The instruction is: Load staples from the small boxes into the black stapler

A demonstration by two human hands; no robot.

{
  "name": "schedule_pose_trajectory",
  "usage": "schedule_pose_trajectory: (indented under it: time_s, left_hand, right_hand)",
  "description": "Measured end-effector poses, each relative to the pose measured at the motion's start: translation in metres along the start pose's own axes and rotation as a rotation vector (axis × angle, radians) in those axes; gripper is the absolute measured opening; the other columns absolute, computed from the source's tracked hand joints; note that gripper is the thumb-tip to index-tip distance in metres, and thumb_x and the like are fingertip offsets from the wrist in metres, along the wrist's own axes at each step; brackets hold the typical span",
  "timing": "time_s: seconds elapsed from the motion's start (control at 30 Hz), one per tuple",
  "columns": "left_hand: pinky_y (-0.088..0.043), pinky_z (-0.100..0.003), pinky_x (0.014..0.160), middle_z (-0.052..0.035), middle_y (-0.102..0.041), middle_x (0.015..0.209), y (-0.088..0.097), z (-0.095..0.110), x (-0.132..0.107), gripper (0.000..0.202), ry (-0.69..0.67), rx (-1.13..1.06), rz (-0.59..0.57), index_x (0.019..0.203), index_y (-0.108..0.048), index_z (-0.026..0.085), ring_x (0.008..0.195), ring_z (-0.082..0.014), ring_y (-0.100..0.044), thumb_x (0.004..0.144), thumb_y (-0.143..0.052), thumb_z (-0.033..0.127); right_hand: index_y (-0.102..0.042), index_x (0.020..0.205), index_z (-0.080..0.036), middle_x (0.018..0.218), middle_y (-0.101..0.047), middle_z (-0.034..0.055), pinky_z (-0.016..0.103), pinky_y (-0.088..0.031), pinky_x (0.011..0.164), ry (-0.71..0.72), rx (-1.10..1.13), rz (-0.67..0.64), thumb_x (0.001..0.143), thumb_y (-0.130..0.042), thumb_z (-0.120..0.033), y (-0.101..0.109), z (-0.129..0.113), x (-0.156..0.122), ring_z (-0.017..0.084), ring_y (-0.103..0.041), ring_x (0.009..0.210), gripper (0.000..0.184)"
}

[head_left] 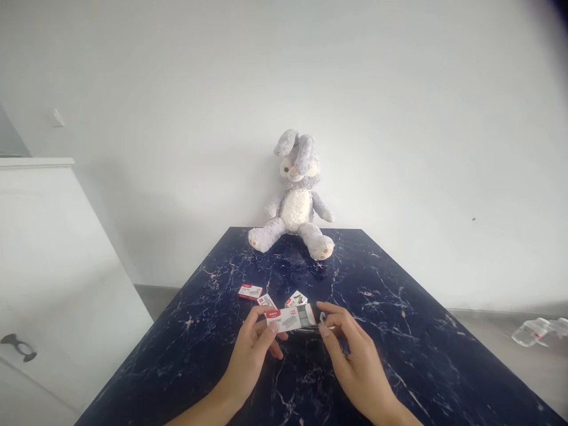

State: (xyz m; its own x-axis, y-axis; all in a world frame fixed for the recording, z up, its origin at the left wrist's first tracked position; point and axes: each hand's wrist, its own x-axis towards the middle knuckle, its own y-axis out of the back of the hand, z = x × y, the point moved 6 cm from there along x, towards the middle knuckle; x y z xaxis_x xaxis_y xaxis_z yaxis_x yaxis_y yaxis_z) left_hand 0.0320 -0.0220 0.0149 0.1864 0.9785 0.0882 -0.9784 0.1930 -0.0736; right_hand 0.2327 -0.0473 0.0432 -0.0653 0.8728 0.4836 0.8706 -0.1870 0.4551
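My left hand (pixel 255 343) grips the left end of a small red-and-white staple box (pixel 284 320), its thumb in front and fingers behind. The right end of this box is open, and grey rows of staples (pixel 305 315) show there. Just off that open end, my right hand (pixel 350 349) pinches a small grey metallic piece, probably a strip of staples (pixel 322 318), between thumb and fingers. Beyond the hands lie more small boxes: a red-and-white box (pixel 250 291) on the left, another box (pixel 266 301) beside it, and a white box (pixel 296 298) behind the held one.
A grey plush rabbit (pixel 296 207) sits at the far end of the dark blue marbled table (pixel 399 331), against the wall. Left of the table stands a white cabinet (pixel 57 266) with a dark handle (pixel 18 348). Clear plastic bottles (pixel 530 332) lie on the floor at right.
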Motion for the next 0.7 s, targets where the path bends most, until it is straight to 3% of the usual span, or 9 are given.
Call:
schedule_pose_trajectory:
  time_s: [0.27, 0.57, 0.7]
  left_hand:
    - [-0.053, -0.027, 0.063, -0.0042, -0.071, 0.086, -0.004, 0.000, 0.001, 0.039, 0.002, -0.020, -0.057, 0.119, -0.050, 0.021, 0.059, -0.0127, -0.062, 0.093, -0.057, 0.049]
    - [-0.053, -0.028, 0.063, -0.0060, -0.072, 0.095, -0.009, -0.003, 0.003, 0.042, 0.016, -0.007, -0.097, 0.121, -0.051, 0.022, 0.058, -0.0124, -0.064, 0.091, -0.060, 0.050]
    - [-0.054, -0.029, 0.065, -0.0074, -0.072, 0.099, -0.010, -0.004, 0.002, 0.044, 0.027, 0.012, -0.113, 0.124, -0.051, 0.022, 0.060, -0.0130, -0.064, 0.091, -0.061, 0.049]
  right_hand:
    - [-0.053, 0.094, -0.024, 0.130, -0.061, 0.0077, 0.029, -0.050, 0.074, 0.185, -0.111, -0.087, 0.099, -0.046, -0.027, 0.002, -0.001, 0.000, 0.014, -0.059, 0.074, 0.009]
    - [-0.053, 0.090, -0.024, 0.129, -0.062, 0.0088, 0.032, -0.051, 0.078, 0.128, -0.073, -0.139, 0.100, -0.044, -0.031, 0.002, -0.008, 0.008, 0.017, -0.062, 0.081, 0.016]
    - [-0.050, 0.084, -0.024, 0.112, -0.070, 0.0074, 0.033, -0.053, 0.078, 0.066, 0.046, -0.195, 0.100, -0.044, -0.038, -0.003, -0.011, 0.007, 0.020, -0.064, 0.082, 0.023]
